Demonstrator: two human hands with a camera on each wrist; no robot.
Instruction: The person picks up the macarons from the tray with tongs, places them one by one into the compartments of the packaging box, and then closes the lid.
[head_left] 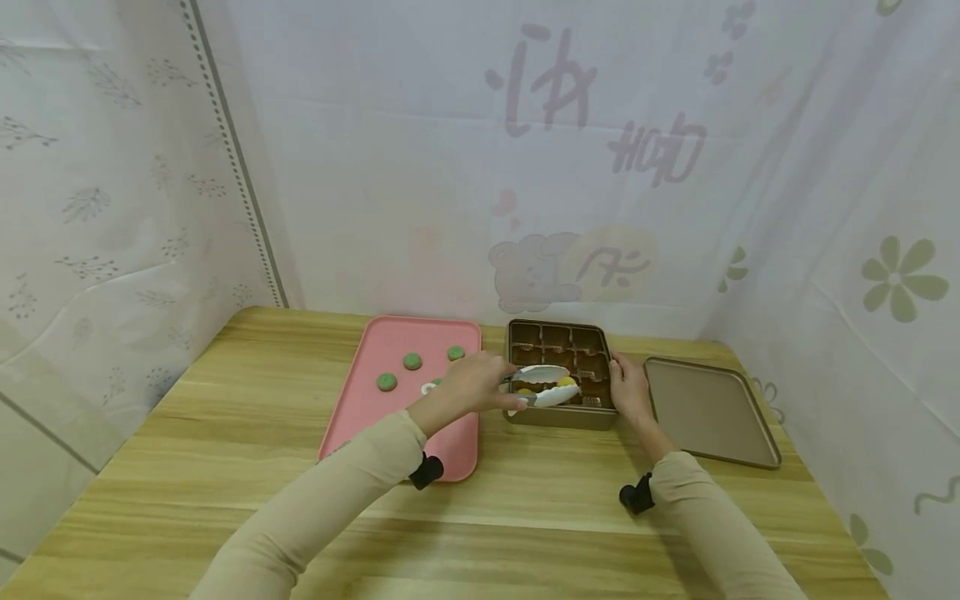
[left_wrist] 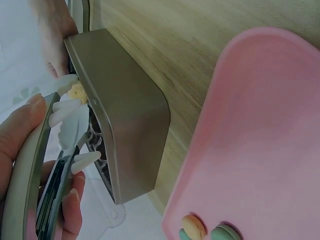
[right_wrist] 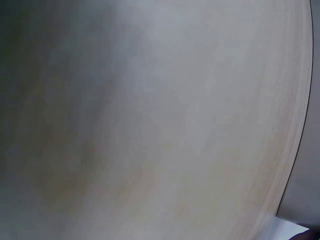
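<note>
My left hand (head_left: 474, 383) holds a pair of tongs (left_wrist: 55, 165) with pale scalloped tips, reaching over a brown metal box (head_left: 561, 417). Inside the box is a divided insert with small compartments. A yellow macaron (left_wrist: 77, 93) shows by the tong tips; I cannot tell whether they pinch it. Another yellow piece (head_left: 524, 392) is partly hidden behind the tongs. At the box's right side, my right hand (head_left: 630, 390) grips the wall near the rim. The right wrist view shows mostly blurred surface, with that hand barely visible.
Left of the box lies a pink tray (head_left: 457, 462) bearing several green macarons (head_left: 412, 361). An orange-cream macaron (left_wrist: 194, 227) is also on it. Right of the box is a flat brown lid (head_left: 712, 412). Printed cloth (head_left: 390, 167) hangs behind the wooden table (head_left: 510, 533).
</note>
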